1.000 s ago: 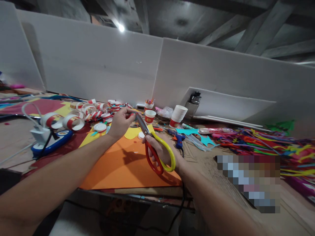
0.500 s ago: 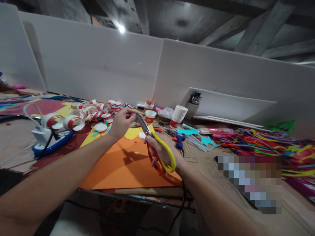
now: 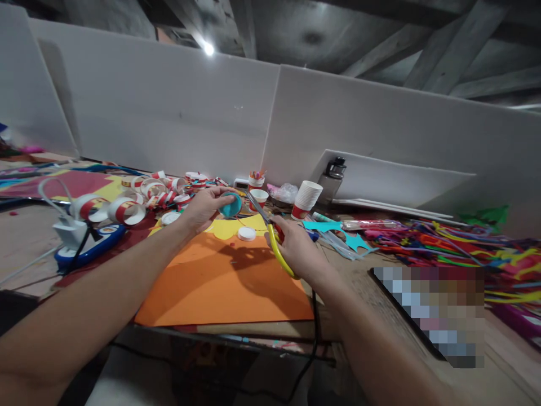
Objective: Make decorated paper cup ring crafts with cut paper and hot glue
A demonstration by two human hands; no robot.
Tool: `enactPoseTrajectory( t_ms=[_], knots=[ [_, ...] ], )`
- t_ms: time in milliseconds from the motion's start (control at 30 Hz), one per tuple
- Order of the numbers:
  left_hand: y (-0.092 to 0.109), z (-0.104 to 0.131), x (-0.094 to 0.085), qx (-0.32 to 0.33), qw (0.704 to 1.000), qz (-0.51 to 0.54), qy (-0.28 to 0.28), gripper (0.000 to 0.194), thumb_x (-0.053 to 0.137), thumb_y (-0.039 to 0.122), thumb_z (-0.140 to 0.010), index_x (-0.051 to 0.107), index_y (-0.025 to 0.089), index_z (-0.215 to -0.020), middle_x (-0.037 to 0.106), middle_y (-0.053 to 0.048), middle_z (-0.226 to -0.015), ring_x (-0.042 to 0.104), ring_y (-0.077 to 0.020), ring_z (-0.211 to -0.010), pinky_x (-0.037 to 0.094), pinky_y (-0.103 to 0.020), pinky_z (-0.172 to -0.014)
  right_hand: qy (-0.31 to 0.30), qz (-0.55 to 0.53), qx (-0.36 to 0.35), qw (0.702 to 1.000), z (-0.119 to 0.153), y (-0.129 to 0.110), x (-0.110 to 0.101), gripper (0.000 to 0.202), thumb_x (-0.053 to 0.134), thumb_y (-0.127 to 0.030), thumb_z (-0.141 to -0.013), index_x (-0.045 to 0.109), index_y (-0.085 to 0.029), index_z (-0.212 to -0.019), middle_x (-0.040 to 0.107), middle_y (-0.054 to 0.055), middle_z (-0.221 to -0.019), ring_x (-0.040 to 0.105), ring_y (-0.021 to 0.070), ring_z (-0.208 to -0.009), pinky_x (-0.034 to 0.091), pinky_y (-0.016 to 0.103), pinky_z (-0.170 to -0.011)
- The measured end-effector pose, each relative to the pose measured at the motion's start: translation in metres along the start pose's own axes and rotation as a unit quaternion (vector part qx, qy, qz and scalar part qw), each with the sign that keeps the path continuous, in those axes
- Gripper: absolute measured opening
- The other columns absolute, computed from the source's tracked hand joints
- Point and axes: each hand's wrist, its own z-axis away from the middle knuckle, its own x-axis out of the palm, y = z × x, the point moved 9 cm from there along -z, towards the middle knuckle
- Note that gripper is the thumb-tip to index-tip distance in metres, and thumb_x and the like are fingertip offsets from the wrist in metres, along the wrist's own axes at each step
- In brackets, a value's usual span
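Observation:
My left hand (image 3: 202, 210) pinches a small round teal piece (image 3: 230, 206) by its edge, above the far part of an orange sheet (image 3: 211, 293). My right hand (image 3: 299, 243) is closed around scissors (image 3: 277, 252) with yellow and red handles. Their blades point up and to the left, just right of the teal piece and apart from it. A small white disc (image 3: 247, 234) lies below, by the far edge of the orange sheet. Behind it is yellow paper (image 3: 224, 229).
Red-and-white cut paper rings (image 3: 127, 211) and a blue-and-white power strip (image 3: 91, 243) lie left. Behind stand a paper cup (image 3: 258, 200), stacked cups (image 3: 307, 197) and a dark bottle (image 3: 332, 183). Teal scraps (image 3: 357, 242) and colourful pipe cleaners (image 3: 439, 242) spread right, beyond a pixelated flat object (image 3: 426, 316).
The scissors have swung up and away from the left hand, their handles turning. The teal piece has turned so that its round face now shows.

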Motion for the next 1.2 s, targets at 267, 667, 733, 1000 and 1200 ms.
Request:
enactPoseTrajectory(
  t_ms=[267, 667, 733, 1000, 1200],
  knots=[
    [0.006, -0.001, -0.003, -0.002, 1.000, 0.017, -0.006, 0.031, 0.083, 0.020, -0.062, 0.070, 0.011, -0.088, 0.073, -0.004, -0.082, 0.066, -0.0113, -0.070, 0.051, -0.022, -0.067, 0.004, 0.120, 0.023, 0.993, -0.003, 0.014, -0.001, 0.041, 0.052, -0.028, -0.086, 0.060, -0.023, -0.126, 0.066, 0.009, -0.100, 0.059, 0.0200, -0.083, 0.038, 0.027, -0.069],
    [0.005, -0.002, -0.002, 0.012, 1.000, -0.007, -0.022, 0.030, 0.085, 0.022, -0.062, 0.072, 0.012, -0.087, 0.070, -0.004, -0.081, 0.064, -0.0108, -0.069, 0.051, -0.022, -0.066, 0.007, 0.164, 0.023, 0.986, -0.001, 0.013, 0.000, 0.043, 0.054, -0.032, -0.087, 0.057, -0.027, -0.130, 0.065, 0.008, -0.107, 0.063, 0.0226, -0.089, 0.043, 0.028, -0.071],
    [0.006, -0.003, -0.003, 0.018, 1.000, -0.006, -0.019, 0.031, 0.085, 0.021, -0.060, 0.071, 0.013, -0.087, 0.070, -0.003, -0.081, 0.064, -0.0102, -0.069, 0.050, -0.021, -0.065, 0.004, 0.164, 0.025, 0.986, -0.001, 0.013, 0.000, 0.044, 0.054, -0.032, -0.087, 0.057, -0.027, -0.131, 0.066, 0.008, -0.109, 0.064, 0.0230, -0.091, 0.044, 0.028, -0.072],
    [0.006, -0.003, -0.005, 0.016, 1.000, -0.018, -0.015, 0.034, 0.086, 0.023, -0.059, 0.069, 0.013, -0.087, 0.069, -0.003, -0.081, 0.064, -0.0119, -0.070, 0.052, -0.024, -0.067, -0.011, 0.160, 0.020, 0.987, -0.001, 0.010, 0.000, 0.047, 0.054, -0.032, -0.088, 0.054, -0.026, -0.135, 0.064, 0.009, -0.115, 0.064, 0.0235, -0.099, 0.045, 0.029, -0.078],
    [0.006, 0.000, -0.002, 0.000, 1.000, -0.016, -0.017, 0.031, 0.085, 0.024, -0.060, 0.068, 0.014, -0.084, 0.069, -0.003, -0.077, 0.063, -0.0115, -0.064, 0.051, -0.024, -0.063, -0.012, 0.183, 0.022, 0.983, -0.001, 0.011, 0.001, 0.048, 0.052, -0.032, -0.088, 0.053, -0.028, -0.135, 0.065, 0.008, -0.113, 0.064, 0.0235, -0.092, 0.044, 0.029, -0.072]
  ],
)
